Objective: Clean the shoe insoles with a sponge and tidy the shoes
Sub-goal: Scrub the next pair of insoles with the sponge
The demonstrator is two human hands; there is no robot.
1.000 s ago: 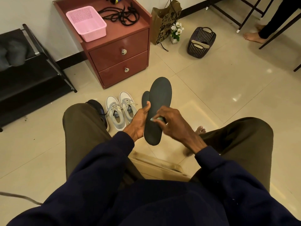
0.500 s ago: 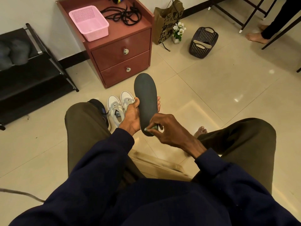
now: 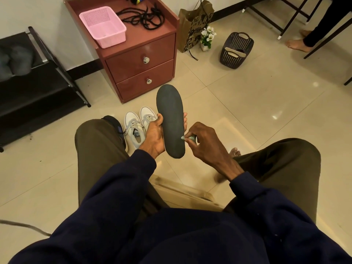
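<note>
The left hand [image 3: 153, 136] curls its fingers [image 3: 185, 116] round the dark insole [image 3: 170, 111], held above the floor [image 3: 247, 111]. The right hand [image 3: 206, 143] pinches a small sponge [image 3: 185, 138] (greenish) against its lower right edge, near the white shoes [image 3: 138, 124].

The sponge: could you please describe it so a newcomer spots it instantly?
In front of the drawer cabinet, the left hand holds a dark insole. At its lower right edge the right hand pinches the sponge: a small greenish scrap, paler than insole or hand.
</note>
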